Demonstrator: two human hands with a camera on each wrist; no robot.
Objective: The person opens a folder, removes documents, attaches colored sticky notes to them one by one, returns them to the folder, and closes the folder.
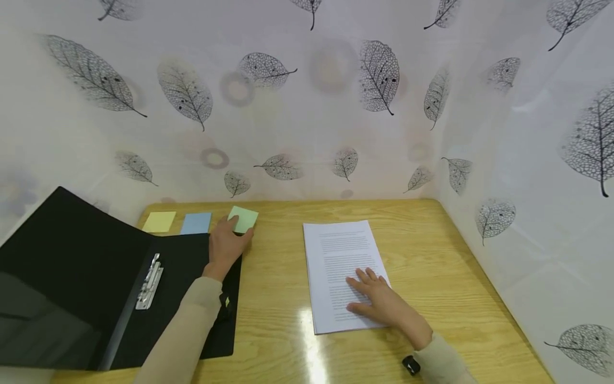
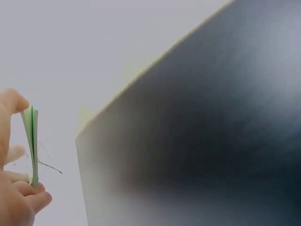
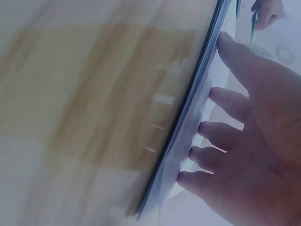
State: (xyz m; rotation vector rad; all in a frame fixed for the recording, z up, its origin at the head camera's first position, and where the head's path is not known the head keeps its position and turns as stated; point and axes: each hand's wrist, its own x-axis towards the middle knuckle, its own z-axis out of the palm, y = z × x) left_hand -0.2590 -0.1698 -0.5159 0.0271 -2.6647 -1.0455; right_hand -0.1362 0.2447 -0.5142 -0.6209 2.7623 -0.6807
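Note:
Between its thumb and fingers my left hand (image 1: 227,246) grips a green sticky note pad (image 1: 244,218), over the far right corner of an open black folder (image 1: 184,288). The left wrist view shows the pad (image 2: 33,146) edge-on, held at two opposite edges. My right hand (image 1: 379,298) has its fingers spread on a stack of printed paper (image 1: 342,256) at the middle of the table. In the right wrist view the fingertips of that hand (image 3: 254,127) touch the stack's top side.
A yellow sticky note pad (image 1: 159,222) and a blue one (image 1: 196,223) lie behind the folder, along the back edge of the wooden table (image 1: 273,298). The folder's metal clip (image 1: 150,282) stands near its spine. A leaf-patterned curtain (image 1: 297,122) encloses the back and sides.

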